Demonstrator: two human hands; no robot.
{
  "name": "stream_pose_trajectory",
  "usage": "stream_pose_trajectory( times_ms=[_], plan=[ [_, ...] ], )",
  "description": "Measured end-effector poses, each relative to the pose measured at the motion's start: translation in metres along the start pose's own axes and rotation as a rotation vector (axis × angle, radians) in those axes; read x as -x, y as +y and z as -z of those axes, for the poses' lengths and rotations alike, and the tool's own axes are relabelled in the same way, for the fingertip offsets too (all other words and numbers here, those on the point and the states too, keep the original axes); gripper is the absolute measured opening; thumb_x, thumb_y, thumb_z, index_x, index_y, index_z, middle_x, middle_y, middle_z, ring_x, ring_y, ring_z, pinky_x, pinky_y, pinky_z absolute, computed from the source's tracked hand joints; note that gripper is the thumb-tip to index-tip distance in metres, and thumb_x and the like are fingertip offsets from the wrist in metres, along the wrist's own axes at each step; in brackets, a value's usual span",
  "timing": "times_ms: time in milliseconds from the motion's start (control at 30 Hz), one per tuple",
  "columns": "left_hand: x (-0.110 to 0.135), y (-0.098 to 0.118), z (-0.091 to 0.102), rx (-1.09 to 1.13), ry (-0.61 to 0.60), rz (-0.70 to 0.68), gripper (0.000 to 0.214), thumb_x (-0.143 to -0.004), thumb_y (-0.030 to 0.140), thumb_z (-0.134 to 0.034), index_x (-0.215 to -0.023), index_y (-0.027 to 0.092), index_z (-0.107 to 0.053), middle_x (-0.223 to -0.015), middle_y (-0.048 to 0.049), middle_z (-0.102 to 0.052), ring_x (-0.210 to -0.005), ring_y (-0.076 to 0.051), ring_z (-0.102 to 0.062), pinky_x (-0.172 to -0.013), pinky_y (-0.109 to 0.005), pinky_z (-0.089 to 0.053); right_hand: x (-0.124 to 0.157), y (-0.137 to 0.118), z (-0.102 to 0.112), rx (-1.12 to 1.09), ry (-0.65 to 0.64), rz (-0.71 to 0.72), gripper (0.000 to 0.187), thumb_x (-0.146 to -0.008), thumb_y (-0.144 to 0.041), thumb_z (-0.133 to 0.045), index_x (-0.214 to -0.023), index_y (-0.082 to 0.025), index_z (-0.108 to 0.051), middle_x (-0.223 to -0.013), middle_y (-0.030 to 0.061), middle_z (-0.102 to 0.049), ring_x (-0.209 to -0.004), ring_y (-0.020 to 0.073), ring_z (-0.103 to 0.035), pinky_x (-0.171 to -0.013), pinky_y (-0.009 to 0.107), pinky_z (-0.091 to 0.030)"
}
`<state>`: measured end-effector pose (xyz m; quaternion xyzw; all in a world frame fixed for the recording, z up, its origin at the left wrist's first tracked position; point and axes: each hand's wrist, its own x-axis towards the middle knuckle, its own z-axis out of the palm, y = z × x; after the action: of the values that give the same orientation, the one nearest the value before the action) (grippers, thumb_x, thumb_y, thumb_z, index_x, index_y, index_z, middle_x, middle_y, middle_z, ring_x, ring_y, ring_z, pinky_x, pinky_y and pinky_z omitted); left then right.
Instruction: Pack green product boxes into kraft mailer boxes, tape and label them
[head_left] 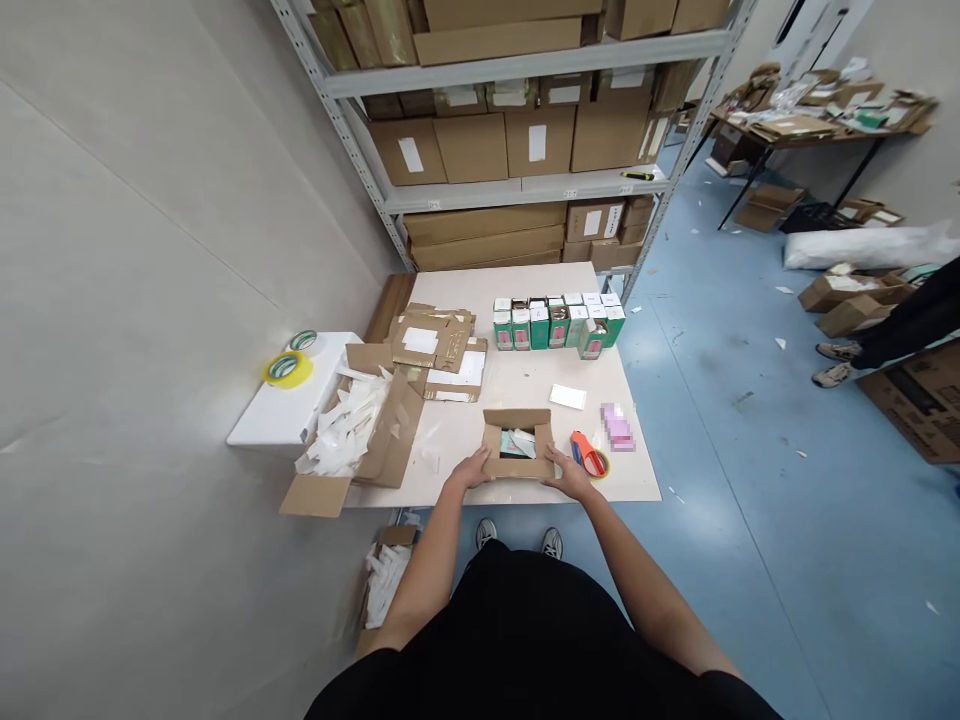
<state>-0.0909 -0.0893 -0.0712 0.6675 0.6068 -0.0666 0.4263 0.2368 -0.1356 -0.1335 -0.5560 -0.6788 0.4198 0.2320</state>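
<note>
A small open cardboard box [517, 442] sits near the front edge of the pale table [525, 375], with a green-and-white item and white paper inside. My left hand [472, 468] grips the box's left side, fingers wrapped on the wall. On the box's right side rests my right hand [568, 472], fingers curled on the flap. An orange tape dispenser [589, 455] lies just right of my right hand.
Several small green-and-white boxes [556, 323] stand in a row at the table's back. Flattened cartons [435, 345] and a box of white packing paper [349, 430] lie left. Tape rolls [289, 368] sit on a white stand. Shelving with cartons [517, 140] behind; another person's legs [892, 330] right.
</note>
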Motion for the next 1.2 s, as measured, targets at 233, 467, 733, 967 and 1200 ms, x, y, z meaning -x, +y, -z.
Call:
stream_pose_trajectory(
  times_ms=[233,467,733,967,1200],
  plan=[
    [-0.005,0.023,0.009,-0.082,0.189,0.06,0.056,-0.097,0.036,-0.054,-0.152,0.023,-0.052,-0.151,-0.0127,-0.059,-0.142,-0.03,-0.052,-0.114,-0.039,-0.042,-0.023,-0.003,-0.003,-0.112,0.303,-0.29,0.037,-0.084,-0.052,-0.071,-0.101,-0.02,-0.077,-0.105,0.011,-0.077,-0.09,0.0269,-0.071,-0.082,0.037,-0.055],
    [-0.013,0.06,-0.026,-0.158,0.512,0.241,0.081,-0.093,0.021,-0.055,-0.167,0.028,-0.023,-0.172,-0.0144,-0.025,-0.152,-0.037,-0.033,-0.113,-0.049,-0.044,-0.049,-0.014,-0.014,0.08,0.43,-0.562,0.053,-0.078,-0.046,-0.076,-0.122,-0.018,-0.065,-0.109,0.0137,-0.072,-0.099,0.0312,-0.068,-0.081,0.036,-0.049],
    [-0.039,0.083,0.034,-0.306,0.502,0.04,0.089,-0.088,0.016,-0.059,-0.168,0.025,-0.021,-0.176,-0.0098,-0.018,-0.161,-0.037,-0.01,-0.122,-0.05,-0.034,-0.043,-0.034,-0.005,0.156,0.335,-0.552,0.058,-0.089,-0.043,-0.069,-0.14,-0.018,-0.059,-0.139,0.017,-0.062,-0.131,0.034,-0.055,-0.098,0.037,-0.045],
    [-0.036,0.073,-0.002,-0.409,0.181,0.018,0.066,-0.094,0.033,-0.056,-0.159,0.022,-0.043,-0.165,-0.0165,-0.041,-0.155,-0.032,-0.034,-0.12,-0.046,-0.035,-0.045,-0.04,-0.004,0.154,0.312,-0.601,0.063,-0.09,-0.046,-0.07,-0.144,-0.018,-0.056,-0.143,0.0164,-0.059,-0.133,0.0322,-0.053,-0.101,0.035,-0.045],
    [-0.043,0.056,-0.005,-0.384,0.002,0.029,0.079,-0.096,0.041,-0.05,-0.168,0.021,-0.023,-0.175,-0.0159,-0.011,-0.163,-0.034,-0.009,-0.123,-0.051,-0.031,-0.043,-0.024,-0.02,0.081,0.43,-0.471,0.051,-0.094,-0.042,-0.063,-0.138,-0.017,-0.061,-0.14,0.0183,-0.061,-0.134,0.0355,-0.051,-0.108,0.042,-0.042]
  ],
)
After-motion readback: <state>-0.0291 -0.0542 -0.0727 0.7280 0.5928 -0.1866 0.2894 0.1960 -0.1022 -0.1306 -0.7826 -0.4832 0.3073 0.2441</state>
